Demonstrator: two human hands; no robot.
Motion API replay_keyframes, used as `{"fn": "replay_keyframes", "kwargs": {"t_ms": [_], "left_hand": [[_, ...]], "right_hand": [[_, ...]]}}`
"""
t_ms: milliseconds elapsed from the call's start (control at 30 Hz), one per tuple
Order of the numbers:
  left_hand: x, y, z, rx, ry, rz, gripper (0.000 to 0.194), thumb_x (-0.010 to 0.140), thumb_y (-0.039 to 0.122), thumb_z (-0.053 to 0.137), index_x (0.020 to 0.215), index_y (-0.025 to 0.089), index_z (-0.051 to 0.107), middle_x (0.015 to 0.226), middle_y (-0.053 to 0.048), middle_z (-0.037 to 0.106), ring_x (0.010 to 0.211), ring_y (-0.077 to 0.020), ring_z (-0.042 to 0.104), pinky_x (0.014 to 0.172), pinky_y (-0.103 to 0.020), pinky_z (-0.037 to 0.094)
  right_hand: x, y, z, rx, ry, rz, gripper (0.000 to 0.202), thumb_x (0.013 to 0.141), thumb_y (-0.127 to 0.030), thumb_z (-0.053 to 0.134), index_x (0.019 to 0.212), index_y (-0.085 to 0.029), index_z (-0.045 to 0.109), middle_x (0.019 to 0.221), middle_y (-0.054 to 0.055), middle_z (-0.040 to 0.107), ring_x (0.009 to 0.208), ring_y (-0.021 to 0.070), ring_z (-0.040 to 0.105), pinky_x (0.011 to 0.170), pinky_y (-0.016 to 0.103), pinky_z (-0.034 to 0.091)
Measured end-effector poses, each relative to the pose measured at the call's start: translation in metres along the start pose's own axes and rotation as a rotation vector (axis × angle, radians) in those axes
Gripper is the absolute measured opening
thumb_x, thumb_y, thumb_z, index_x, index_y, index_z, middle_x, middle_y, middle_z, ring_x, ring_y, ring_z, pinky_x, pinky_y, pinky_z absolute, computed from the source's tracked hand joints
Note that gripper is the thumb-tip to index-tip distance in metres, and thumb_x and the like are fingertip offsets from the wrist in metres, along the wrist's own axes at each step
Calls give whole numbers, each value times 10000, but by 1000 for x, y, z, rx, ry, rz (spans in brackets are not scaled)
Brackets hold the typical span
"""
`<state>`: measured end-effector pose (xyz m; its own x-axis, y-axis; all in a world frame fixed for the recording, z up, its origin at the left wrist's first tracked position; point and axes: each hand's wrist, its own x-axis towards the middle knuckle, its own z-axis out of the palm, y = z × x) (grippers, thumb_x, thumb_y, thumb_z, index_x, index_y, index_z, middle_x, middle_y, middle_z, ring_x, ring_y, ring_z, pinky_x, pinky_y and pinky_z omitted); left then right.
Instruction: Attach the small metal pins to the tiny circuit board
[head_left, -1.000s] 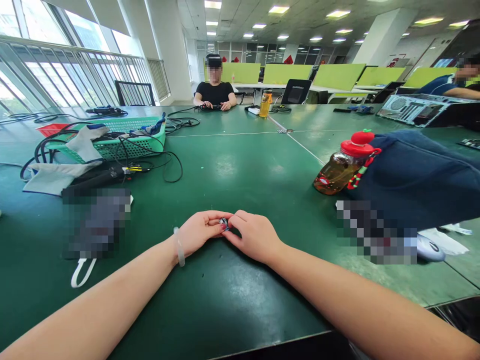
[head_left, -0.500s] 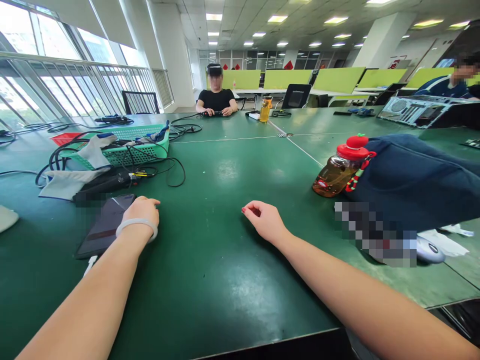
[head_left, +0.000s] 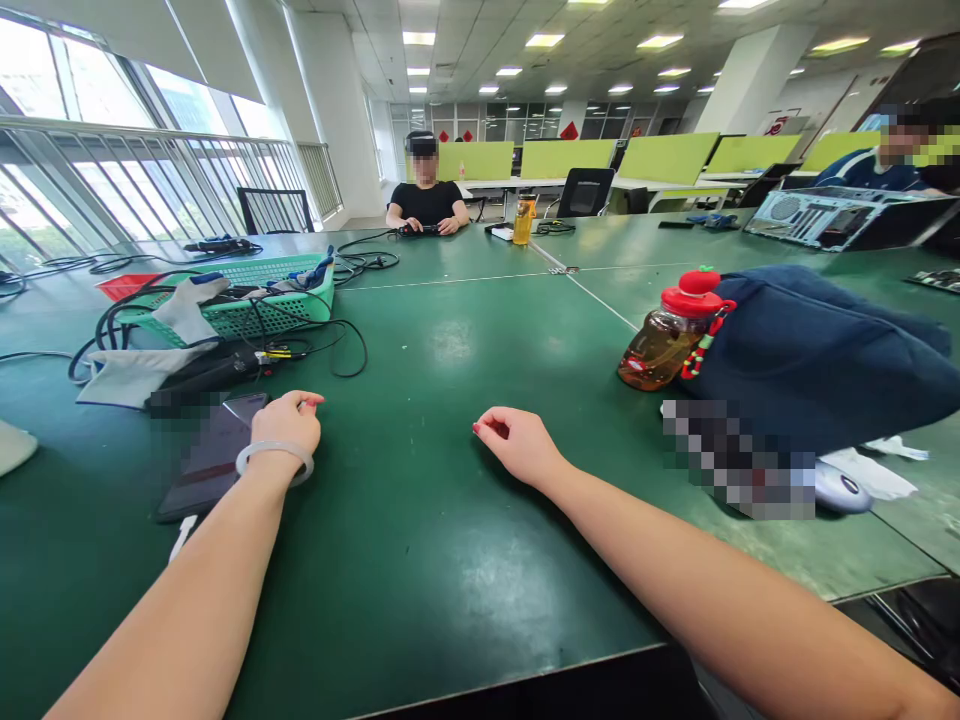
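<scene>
My left hand (head_left: 289, 422), with a pale bangle at the wrist, is beside the right edge of a dark tablet (head_left: 206, 465) and partly covers it. Its fingers are curled in, and whatever they might hold is hidden. My right hand (head_left: 517, 440) rests on the green table (head_left: 420, 520), thumb and fingers curled together; nothing can be made out between them. To its right stands a bottle with a red lid (head_left: 667, 340), leaning against a dark blue bag (head_left: 817, 360).
A green basket (head_left: 277, 310) with cables and gloves stands at the left, a black pouch (head_left: 202, 370) before it. A mouse (head_left: 844, 488) lies right. An orange bottle (head_left: 523, 222) and a seated person (head_left: 426, 200) are at the far side; another person is at the far right.
The view has shifted slightly. My left hand has turned a little, with its fingertips showing more. My right hand keeps nearly the same curled pose on the table.
</scene>
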<state>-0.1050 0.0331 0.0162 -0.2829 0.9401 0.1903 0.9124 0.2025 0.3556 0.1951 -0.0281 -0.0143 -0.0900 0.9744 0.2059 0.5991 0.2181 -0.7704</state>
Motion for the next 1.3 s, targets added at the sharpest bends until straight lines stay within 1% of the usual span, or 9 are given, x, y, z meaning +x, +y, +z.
{"fn": "replay_keyframes", "kwargs": {"t_ms": [167, 300, 400, 467, 533, 667, 933, 1100, 1300], "left_hand": [[-7, 10, 22, -357, -100, -81, 319, 790, 232, 386, 995, 183, 625, 898, -64, 641, 665, -166, 553, 621, -276, 422], [-39, 44, 30, -663, -300, 168, 305, 800, 279, 409, 988, 164, 620, 833, -46, 622, 790, -162, 562, 716, -268, 430], [-71, 72, 24, -845, -514, 408, 314, 816, 344, 441, 1026, 173, 599, 876, -44, 629, 853, -155, 570, 815, -277, 426], [-86, 84, 17, -867, -558, 483, 312, 820, 361, 454, 1036, 183, 592, 897, -45, 638, 882, -160, 574, 845, -287, 423], [-92, 87, 13, -833, -548, 511, 300, 820, 367, 465, 1027, 193, 595, 926, -46, 648, 904, -168, 579, 871, -301, 416], [-89, 81, 15, -767, -537, 429, 295, 829, 371, 445, 1001, 185, 597, 931, -54, 662, 902, -183, 587, 884, -342, 416], [-92, 85, 28, -947, -755, 473, 285, 839, 349, 445, 994, 158, 589, 901, -57, 669, 885, -161, 586, 895, -331, 416], [-89, 85, 30, -876, -678, 416, 270, 817, 328, 464, 986, 165, 596, 900, -51, 684, 839, -157, 598, 842, -316, 444], [-88, 86, 30, -744, -579, 370, 280, 770, 363, 502, 930, 179, 640, 842, -33, 681, 613, -124, 550, 656, -284, 474]], "right_hand": [[0, -2, 2, -43, -63, -40, 215, 803, -322, 469, 684, -195, 596, 617, -28, 566, 566, 91, 462, 553, 215, 352], [1, 0, 5, -141, -145, -105, 117, 759, -307, 569, 792, -207, 622, 688, -27, 578, 614, 92, 485, 580, 217, 362], [1, 0, 7, -244, -171, -137, 249, 698, -326, 661, 922, -220, 629, 796, -7, 584, 701, 108, 513, 630, 230, 379], [0, -1, 7, -279, -186, -146, 277, 718, -334, 652, 972, -226, 627, 835, 6, 579, 742, 114, 526, 664, 238, 387], [0, -3, 7, -295, -203, -155, 272, 741, -334, 634, 992, -229, 628, 850, 12, 574, 764, 118, 534, 682, 241, 392], [-1, -5, 7, -307, -218, -165, 254, 760, -334, 617, 992, -232, 633, 855, 11, 578, 765, 120, 538, 685, 245, 395], [1, -2, 3, -273, -258, -211, 181, 791, -290, 582, 949, -239, 655, 843, 7, 577, 769, 113, 535, 686, 231, 396], [0, -2, 5, -289, -261, -219, 153, 796, -254, 576, 919, -265, 666, 859, -3, 571, 776, 106, 539, 697, 225, 397], [-2, -4, 0, -264, -274, -221, 236, 776, -229, 602, 1004, -274, 643, 854, -3, 563, 773, 106, 538, 711, 228, 402]]}}
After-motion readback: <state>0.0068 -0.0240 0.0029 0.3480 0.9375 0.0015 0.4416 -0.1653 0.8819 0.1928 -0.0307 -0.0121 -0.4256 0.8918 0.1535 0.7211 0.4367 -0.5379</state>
